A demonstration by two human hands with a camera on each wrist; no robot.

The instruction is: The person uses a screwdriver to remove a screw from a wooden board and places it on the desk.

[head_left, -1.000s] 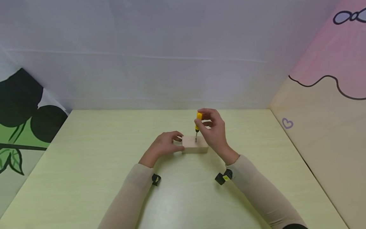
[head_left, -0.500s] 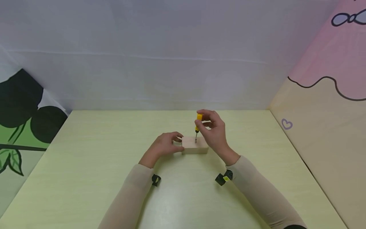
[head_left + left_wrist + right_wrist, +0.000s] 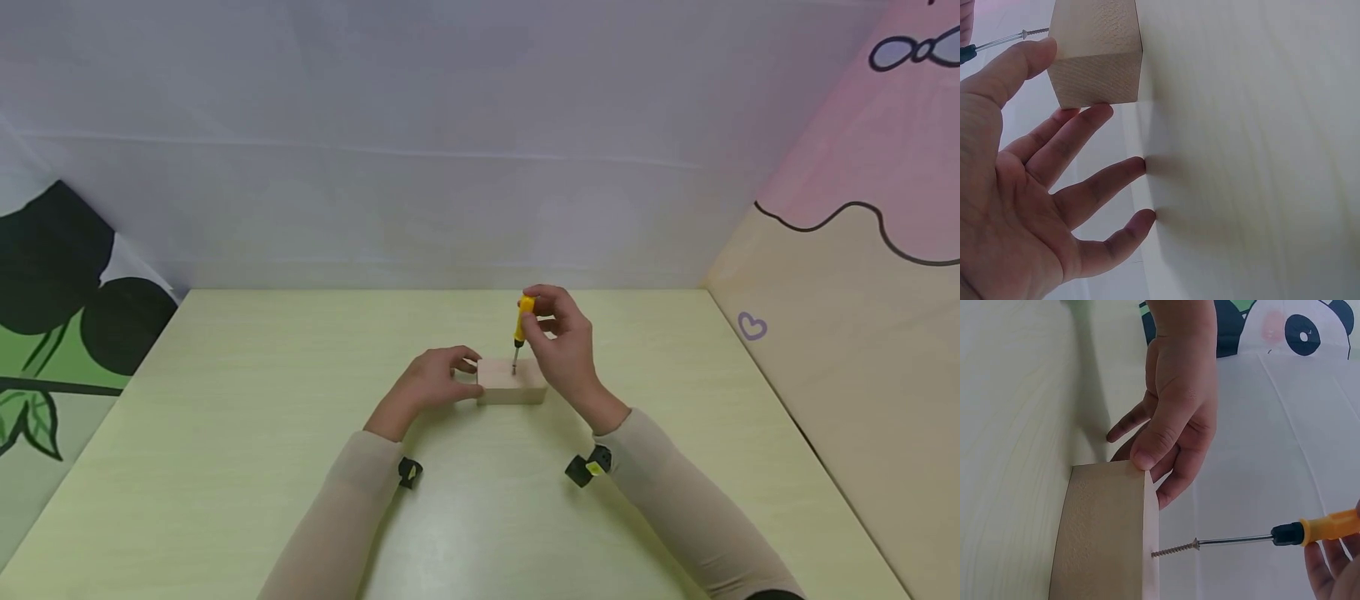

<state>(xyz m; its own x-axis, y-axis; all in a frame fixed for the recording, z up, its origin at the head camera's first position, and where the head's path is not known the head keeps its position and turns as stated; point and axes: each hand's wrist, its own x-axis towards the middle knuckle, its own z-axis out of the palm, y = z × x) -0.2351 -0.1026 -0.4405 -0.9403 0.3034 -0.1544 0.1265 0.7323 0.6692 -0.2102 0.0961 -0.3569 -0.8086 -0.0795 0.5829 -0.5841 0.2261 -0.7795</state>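
A pale wooden block [image 3: 512,393] lies flat on the table. My left hand [image 3: 431,379] grips its left end between thumb and fingers; the other fingertips touch the tabletop in the left wrist view. Out of the block's top stands a screw [image 3: 1175,550], most of its threaded shank above the wood. My right hand [image 3: 564,346] holds a screwdriver [image 3: 522,321] with a yellow handle and black collar, thumb and fingers around the handle. In the right wrist view the tip of the screwdriver [image 3: 1235,540] meets the screw's head, roughly in line with it.
The light wood-grain table [image 3: 247,467] stretches around the block. Behind it rises a white cloth backdrop [image 3: 442,208]. A pink and beige panel [image 3: 855,333] borders the right side, and a panel with dark and green drawings [image 3: 52,283] borders the left.
The screwdriver's handle has tilted slightly to the right, and my right thumb and fingers have shifted on it. My left hand and the block keep their places.
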